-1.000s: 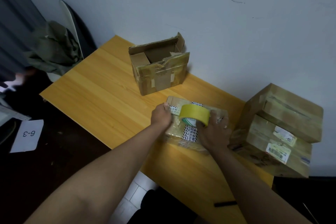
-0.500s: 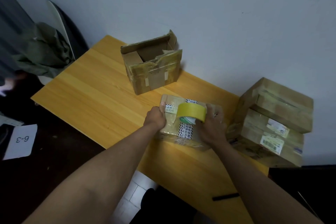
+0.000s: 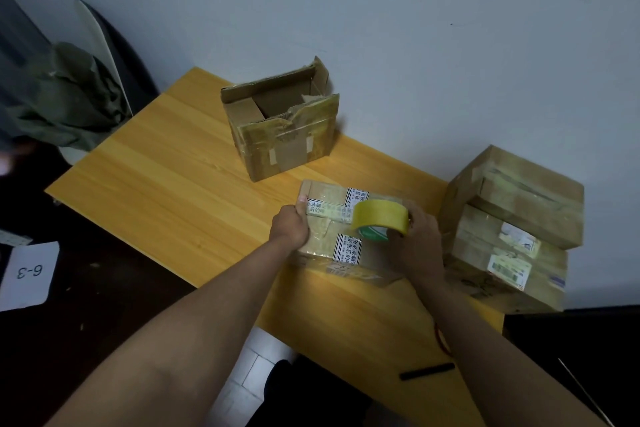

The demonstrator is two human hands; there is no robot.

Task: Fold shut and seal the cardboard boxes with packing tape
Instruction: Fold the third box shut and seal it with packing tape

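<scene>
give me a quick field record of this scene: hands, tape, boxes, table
left hand: grips the left edge of the flat box
right hand: holds the yellow tape roll over the flat box
open box: flaps up, at the back by the wall
stacked boxes: two, closed, on the right
table: wooden, yellow
black marker: near front edge

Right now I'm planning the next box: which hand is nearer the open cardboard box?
Left. The left hand lies just below the open cardboard box; the right hand, holding the yellow tape roll, is farther right.
</scene>
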